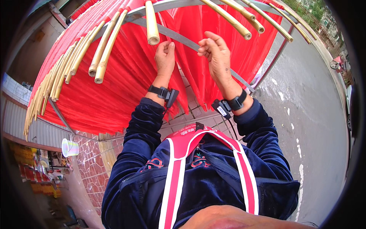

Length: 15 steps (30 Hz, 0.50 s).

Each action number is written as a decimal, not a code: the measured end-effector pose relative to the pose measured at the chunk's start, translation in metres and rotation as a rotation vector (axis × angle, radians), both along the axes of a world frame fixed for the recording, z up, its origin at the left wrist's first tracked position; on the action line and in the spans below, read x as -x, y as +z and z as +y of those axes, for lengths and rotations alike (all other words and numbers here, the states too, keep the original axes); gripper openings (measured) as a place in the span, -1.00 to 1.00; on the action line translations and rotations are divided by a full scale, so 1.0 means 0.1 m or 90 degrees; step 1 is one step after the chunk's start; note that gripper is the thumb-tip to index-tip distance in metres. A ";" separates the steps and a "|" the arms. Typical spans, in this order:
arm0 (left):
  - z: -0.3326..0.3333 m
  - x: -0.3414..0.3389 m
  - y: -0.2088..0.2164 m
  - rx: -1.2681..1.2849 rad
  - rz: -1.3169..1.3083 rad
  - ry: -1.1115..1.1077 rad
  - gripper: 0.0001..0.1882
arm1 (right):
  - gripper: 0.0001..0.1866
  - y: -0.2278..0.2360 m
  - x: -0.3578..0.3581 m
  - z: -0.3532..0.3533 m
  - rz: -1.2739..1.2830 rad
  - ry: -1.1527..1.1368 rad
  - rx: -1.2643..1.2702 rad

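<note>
Long red hangings [126,76], thin and sheet-like, drape from bamboo poles laid across a metal frame [179,37]. My left hand [165,59] is raised just below the cut end of one bamboo pole [151,26], its fingers curled together. Whatever lies between them, if anything, is too small to make out. To its right, my right hand [219,61] is held up in front of the hangings and the frame's bar. Its fingers are bent but apart, and nothing shows in them. Both wrists wear black straps with small devices.
More bamboo poles [105,51] stick out toward me at the left, others [236,24] at the upper right. A pale bucket [70,147] stands on the tiled pavement at the left. Grey road [316,110] runs along the right, with a parked vehicle at its far edge.
</note>
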<state>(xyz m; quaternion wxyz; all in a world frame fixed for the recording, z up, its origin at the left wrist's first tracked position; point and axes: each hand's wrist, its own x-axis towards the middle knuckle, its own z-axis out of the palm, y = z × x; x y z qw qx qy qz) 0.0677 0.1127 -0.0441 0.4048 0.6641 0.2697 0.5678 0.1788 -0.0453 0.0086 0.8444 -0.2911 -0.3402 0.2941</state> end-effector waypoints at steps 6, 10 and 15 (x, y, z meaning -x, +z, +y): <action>0.05 -0.13 0.11 -0.068 0.022 0.037 -0.72 | -0.76 -0.26 -0.31 0.76 -0.278 -0.180 0.130; 0.09 -0.17 0.11 -0.037 -0.038 -0.009 -0.73 | -0.68 -0.13 -0.33 1.07 -0.354 -0.239 0.142; 0.27 -0.23 0.05 -0.030 -0.051 -0.051 -0.80 | -0.73 0.00 -0.29 1.36 -0.394 -0.311 0.162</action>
